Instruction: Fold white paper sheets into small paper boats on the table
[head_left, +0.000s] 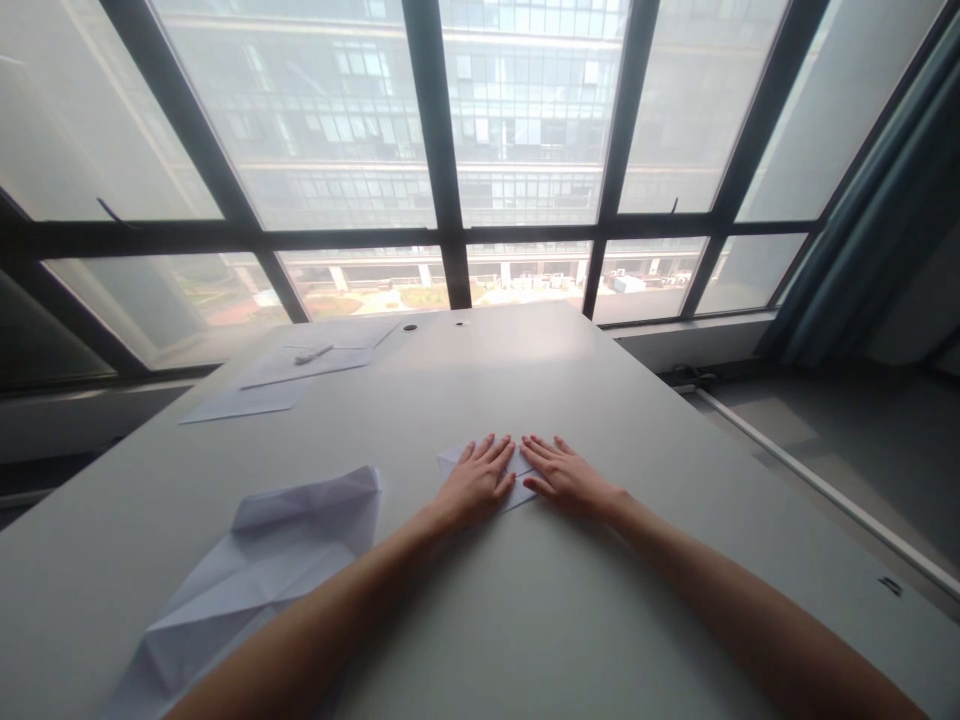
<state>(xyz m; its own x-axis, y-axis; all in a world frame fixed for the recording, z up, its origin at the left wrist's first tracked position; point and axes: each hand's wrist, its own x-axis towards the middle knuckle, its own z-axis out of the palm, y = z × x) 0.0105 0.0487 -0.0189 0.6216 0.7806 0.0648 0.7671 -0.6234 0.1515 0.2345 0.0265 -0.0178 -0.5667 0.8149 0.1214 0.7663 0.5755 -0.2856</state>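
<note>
A small folded sheet of white paper [519, 492] lies flat on the white table, mostly covered by my two hands. My left hand [478, 482] rests on its left part, palm down with the fingers stretched out. Over the right part lies my right hand [568, 477], also flat, its fingers pointing forward and left. The fingertips of both hands come close together near the paper's middle. Beside my left forearm is a larger creased sheet of paper [277, 560], partly unfolded and raised in ridges; the forearm hides some of it.
Several flat paper sheets [330, 368] lie at the table's far left, with a thin pale object [313, 354] on top that may be a pen. A round hole [409, 328] sits near the far edge. Windows stand behind the table [675, 500]; a curtain [855, 200] hangs at right.
</note>
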